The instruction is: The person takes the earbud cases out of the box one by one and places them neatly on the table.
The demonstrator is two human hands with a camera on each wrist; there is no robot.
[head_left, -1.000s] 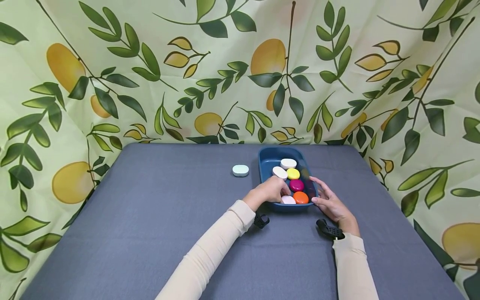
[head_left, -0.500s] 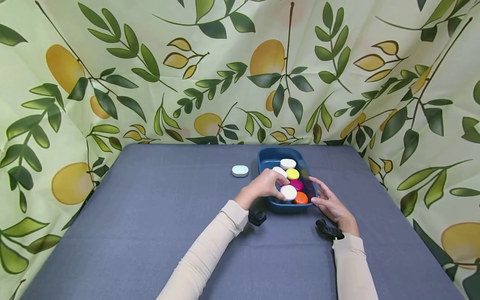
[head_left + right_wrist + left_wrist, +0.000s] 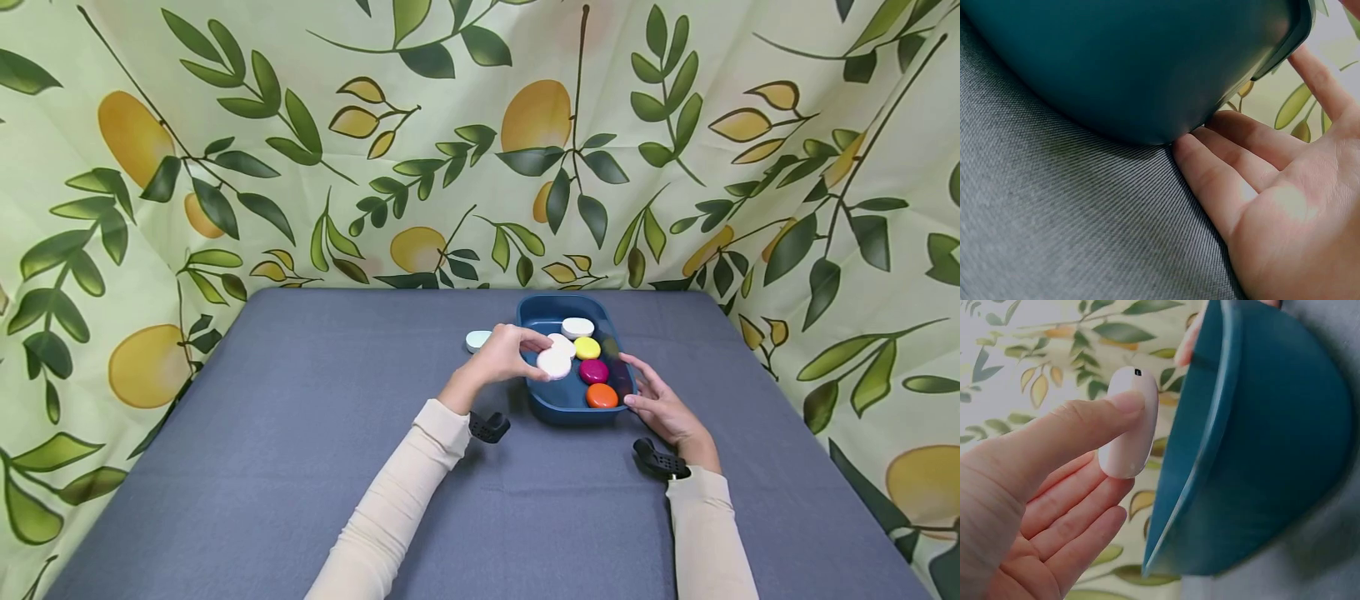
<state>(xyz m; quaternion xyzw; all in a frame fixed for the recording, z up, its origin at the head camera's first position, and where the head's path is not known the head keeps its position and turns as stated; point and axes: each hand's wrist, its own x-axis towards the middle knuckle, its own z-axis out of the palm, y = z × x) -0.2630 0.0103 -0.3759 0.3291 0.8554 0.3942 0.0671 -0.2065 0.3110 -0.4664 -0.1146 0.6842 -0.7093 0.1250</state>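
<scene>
My left hand (image 3: 498, 357) pinches a small white rounded case (image 3: 553, 364) between thumb and fingers, over the left side of a blue bin (image 3: 557, 398). The left wrist view shows the white case (image 3: 1129, 437) edge-on, with a tiny dark notch near one end and the thumb flat on its face. My right hand (image 3: 670, 417) rests against the bin's right side with extended fingers. In the right wrist view its fingertips (image 3: 1186, 147) touch the bin's lower wall (image 3: 1129, 69). Inside the bin lie a magenta piece (image 3: 593, 372), an orange one (image 3: 602, 396) and a yellow one (image 3: 587, 348).
Two more white pieces are in the bin, an oblong one (image 3: 577, 327) at the back and one (image 3: 562, 344) partly behind the held case. A pale blue oblong piece (image 3: 477, 340) sits on the grey cloth left of the bin, partly covered by my left hand.
My left hand has lifted the white case from the bin's near left corner and carried it up and leftward. The right hand and the bin have stayed put.
</scene>
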